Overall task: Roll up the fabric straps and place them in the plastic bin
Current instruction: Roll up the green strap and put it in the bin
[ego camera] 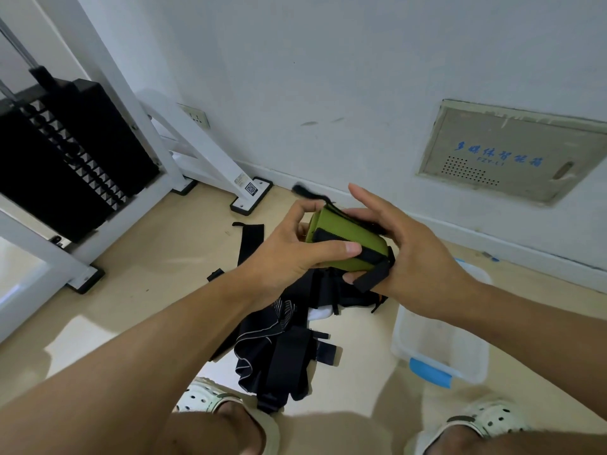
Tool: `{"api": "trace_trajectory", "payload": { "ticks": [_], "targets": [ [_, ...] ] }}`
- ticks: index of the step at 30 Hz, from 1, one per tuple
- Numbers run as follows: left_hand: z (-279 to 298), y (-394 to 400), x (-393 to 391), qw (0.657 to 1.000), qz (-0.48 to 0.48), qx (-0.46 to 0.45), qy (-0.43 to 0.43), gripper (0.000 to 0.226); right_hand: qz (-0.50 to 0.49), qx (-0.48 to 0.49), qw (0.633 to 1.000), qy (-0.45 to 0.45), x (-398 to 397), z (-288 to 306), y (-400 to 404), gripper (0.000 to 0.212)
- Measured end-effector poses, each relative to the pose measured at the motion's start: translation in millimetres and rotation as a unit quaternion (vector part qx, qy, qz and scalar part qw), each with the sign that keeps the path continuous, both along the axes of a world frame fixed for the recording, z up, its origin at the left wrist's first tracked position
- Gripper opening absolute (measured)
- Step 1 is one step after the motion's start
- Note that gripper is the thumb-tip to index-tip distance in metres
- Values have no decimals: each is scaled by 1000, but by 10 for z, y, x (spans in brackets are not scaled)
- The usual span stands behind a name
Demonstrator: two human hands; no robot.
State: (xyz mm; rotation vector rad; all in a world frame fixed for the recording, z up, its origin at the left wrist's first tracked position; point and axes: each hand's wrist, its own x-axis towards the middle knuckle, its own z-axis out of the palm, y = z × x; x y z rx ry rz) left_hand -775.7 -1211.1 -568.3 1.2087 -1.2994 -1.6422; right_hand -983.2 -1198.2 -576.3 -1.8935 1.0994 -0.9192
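The plastic bin point(440, 343) stands on the floor to the right, under my right forearm. The loose black straps point(282, 349) lie piled near my feet. The green strap roll point(348, 244), soft and light, springs open unless pinched across its coils: my left hand point(289, 257) clamps it, and my right hand point(404, 257) pinches its black tail. On the wall panel point(512, 152) I read blue print, "FZY-L1".
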Motion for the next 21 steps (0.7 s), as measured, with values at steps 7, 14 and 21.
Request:
{"api": "trace_trajectory", "payload": {
  "ticks": [7, 14, 21],
  "targets": [
    [8, 53, -71, 998, 29, -31, -45, 39, 1, 97, 991, -94, 35, 68, 8, 80],
    [73, 115, -247, 977, 153, -112, -96, 62, 5, 49, 997, -67, 89, 45, 92, 47],
    [94, 9, -246, 967, 236, -43, -84, 75, -38, 30, 994, -95, 176, 83, 112, 68]
  ]
}}
